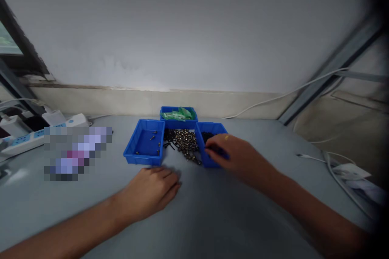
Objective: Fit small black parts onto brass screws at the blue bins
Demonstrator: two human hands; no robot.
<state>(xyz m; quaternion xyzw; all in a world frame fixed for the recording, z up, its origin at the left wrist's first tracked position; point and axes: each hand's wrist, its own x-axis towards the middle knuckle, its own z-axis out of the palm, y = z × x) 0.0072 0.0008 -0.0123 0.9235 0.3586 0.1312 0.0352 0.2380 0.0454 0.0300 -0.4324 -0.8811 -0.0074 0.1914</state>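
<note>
My left hand [159, 188] rests palm down on the table, just in front of the left blue bin [143, 160]. Its fingers are curled in, and whatever they may hold is hidden. Inside that bin lie several small screws [152, 137]. Over the right blue bin [209, 164] is my right hand [223, 149], fingers drawn together at the bin's interior; I cannot make out what is between them. Dark small parts [207, 135] show in this bin. Between the two bins, a heap of shiny metal screws [186, 141] lies on the table, with black pieces [170, 135] at its left.
Behind the heap stands a third blue bin [178, 122] with green plastic bags [182, 113]. A white power strip [36, 136] with plugs and a pixelated item [82, 149] are at left. White cables [313, 158] lie on the right, and a wall [194, 103] bounds the back.
</note>
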